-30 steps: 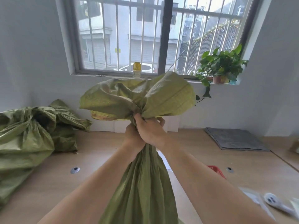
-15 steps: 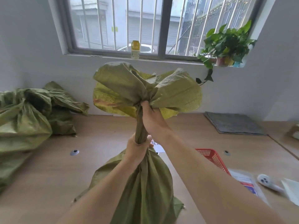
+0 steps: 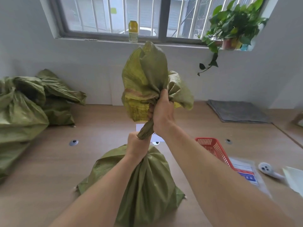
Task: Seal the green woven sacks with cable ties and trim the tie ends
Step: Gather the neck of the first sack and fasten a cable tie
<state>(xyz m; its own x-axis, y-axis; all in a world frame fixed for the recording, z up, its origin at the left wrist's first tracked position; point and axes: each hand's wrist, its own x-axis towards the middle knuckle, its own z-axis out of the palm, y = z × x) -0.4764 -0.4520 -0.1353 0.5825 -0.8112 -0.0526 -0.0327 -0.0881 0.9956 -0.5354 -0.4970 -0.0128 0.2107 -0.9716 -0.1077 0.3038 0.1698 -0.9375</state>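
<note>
My left hand (image 3: pixel 136 149) closes around the twisted neck of the green sack (image 3: pixel 144 181), so my left fingers are hidden on its far side. My right hand (image 3: pixel 161 112) covers the neck higher up, and only some of its fingers (image 3: pixel 150 111) show at the edge. Both my forearms run out of the picture at the bottom. The pile of other sacks (image 3: pixel 24 108) is cut by the left edge. My right arm hides part of the red basket (image 3: pixel 211 148). The white object (image 3: pixel 267 169) and the printed sheet (image 3: pixel 246 172) on the desk (image 3: pixel 49 161) are blurred; I cannot read the print.
</note>
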